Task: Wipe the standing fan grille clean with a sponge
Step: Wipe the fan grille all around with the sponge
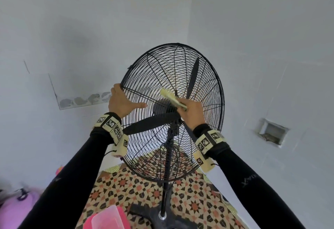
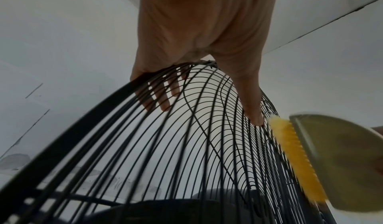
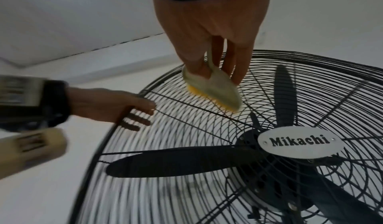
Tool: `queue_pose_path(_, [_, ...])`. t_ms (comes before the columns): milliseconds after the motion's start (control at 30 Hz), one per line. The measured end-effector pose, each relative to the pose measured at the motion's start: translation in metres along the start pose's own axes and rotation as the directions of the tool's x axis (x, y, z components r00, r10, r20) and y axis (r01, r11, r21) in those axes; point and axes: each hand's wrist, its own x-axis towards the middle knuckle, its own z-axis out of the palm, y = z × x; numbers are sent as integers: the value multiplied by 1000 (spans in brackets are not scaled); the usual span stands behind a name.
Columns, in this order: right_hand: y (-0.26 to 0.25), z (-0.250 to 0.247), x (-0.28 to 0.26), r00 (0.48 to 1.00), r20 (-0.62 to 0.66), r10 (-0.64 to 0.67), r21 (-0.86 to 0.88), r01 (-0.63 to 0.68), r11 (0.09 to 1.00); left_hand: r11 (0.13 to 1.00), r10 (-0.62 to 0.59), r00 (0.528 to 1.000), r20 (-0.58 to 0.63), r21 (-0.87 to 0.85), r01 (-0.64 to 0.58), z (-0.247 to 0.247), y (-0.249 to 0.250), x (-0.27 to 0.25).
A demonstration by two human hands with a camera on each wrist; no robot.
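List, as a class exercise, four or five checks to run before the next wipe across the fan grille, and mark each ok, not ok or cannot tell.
1. Left hand steadies the grille at its rim: ok.
2. Right hand grips the sponge: ok.
3. Sponge touches the grille wires: ok.
4. Blades at rest: ok, they show sharp outlines.
5. Fan unplugged: cannot tell, no cord or socket shows.
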Motion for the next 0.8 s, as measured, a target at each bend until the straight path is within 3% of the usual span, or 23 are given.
queue_pose_path(100, [3, -10, -3, 996, 90, -23, 71, 17, 997, 1000, -5, 1000, 2, -8, 5, -1, -2, -1])
queue_pose_path(200, [10, -23, 10, 988, -114, 108, 97, -97, 991, 1000, 7, 1000, 5, -8, -7, 0, 1, -4])
queue_pose_path(267, [9, -15, 12, 979, -165, 116, 61, -107, 992, 1000, 2, 1000, 0, -6, -2, 1, 3, -4])
queue_pose_path(433, [8, -5, -2, 996, 82, -46, 42, 42, 998, 1000, -9, 1000, -3, -3, 9, -1, 0, -4])
queue_pose_path(600, [15, -10, 9, 979, -175, 108, 80, -95, 992, 1000, -6, 1000, 1, -16, 6, 0, 2, -7])
queue_pose_path(667, [14, -2, 3, 991, -94, 92, 43, -88, 995, 1000, -13, 1000, 2, -18, 13, -2, 2, -5])
queue_pose_path(733, [11, 1, -4, 999, 47, -8, 15, 7, 1000, 1000, -19, 1000, 7, -21, 20, -3, 1, -5])
queue_pose_path(800, [9, -7, -4, 996, 73, -52, 55, 48, 997, 1000, -18, 1000, 12, -24, 19, -4, 0, -5])
